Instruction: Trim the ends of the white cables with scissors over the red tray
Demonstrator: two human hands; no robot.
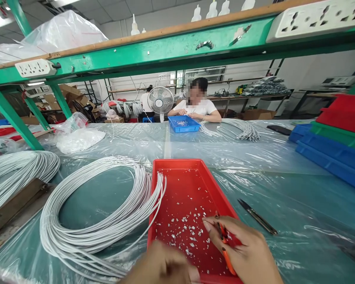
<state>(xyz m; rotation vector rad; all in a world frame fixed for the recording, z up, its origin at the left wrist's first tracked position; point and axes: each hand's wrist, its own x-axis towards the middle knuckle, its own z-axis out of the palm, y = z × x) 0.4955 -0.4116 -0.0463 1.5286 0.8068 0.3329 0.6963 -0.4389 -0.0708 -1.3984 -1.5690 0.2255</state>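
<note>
My right hand is wrapped round orange-handled pliers over the right side of a red tray; its thumb and index finger come together at the front. The pliers' jaws are mostly hidden by the fingers. My left hand, blurred, is at the tray's near left edge with its fingers curled in; what they hold, if anything, cannot be made out. Small silvery scraps are scattered over the tray floor. Left of the tray lies a large coil of white cables, its loose ends resting over the tray's left rim.
Metal tweezers lie right of the tray. Another cable coil and a metal block are at the left. Stacked trays stand at the right. Across the table a person works over a blue tray. A green shelf beam crosses above.
</note>
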